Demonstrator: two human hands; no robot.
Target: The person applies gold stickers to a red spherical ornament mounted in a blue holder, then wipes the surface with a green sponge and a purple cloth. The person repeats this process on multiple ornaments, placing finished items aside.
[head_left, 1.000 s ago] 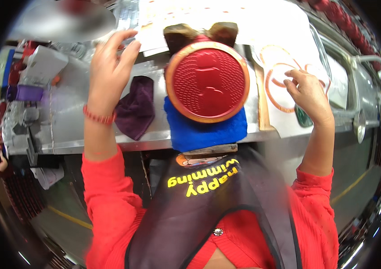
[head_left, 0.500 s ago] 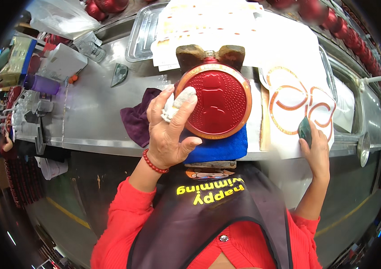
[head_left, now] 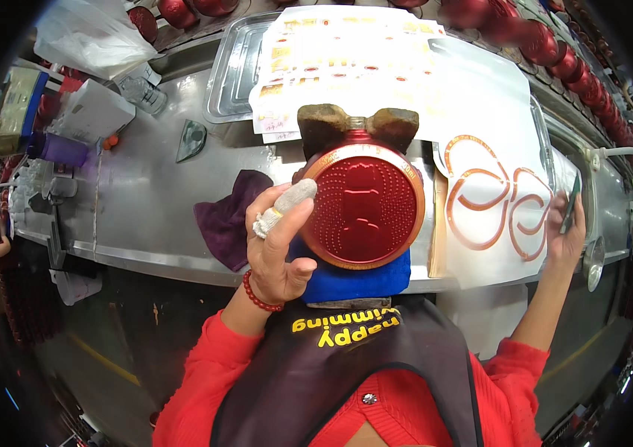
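A round, shiny red bottle [head_left: 361, 212] with a gold ring of decal round its dotted face lies in front of me, its neck between two dark, worn support blocks [head_left: 393, 128]. My left hand [head_left: 275, 246] is at the bottle's left edge, its thumb apart and a whitish cloth cover [head_left: 287, 205] on one finger. Further right, my right hand [head_left: 566, 223] grips a thin dark green scraper [head_left: 571, 203] seen nearly edge-on. It is beside a white sheet of orange-gold curved decals [head_left: 473, 190]. A blue cloth [head_left: 357, 281] lies under the bottle's near side.
A purple cloth [head_left: 231, 216] lies left of the bottle. Beyond it is a dark green, triangular flat piece [head_left: 192, 140]. Printed sheets [head_left: 346, 67] overlap a clear tray [head_left: 231, 74] at the back. A white tap [head_left: 625, 153] stands far right; rows of red bottles [head_left: 540, 45] line the back.
My right hand has moved right and slightly away from me with the scraper, off the decal sheet's near edge. My left hand has shifted off the bottle's face toward its left edge.
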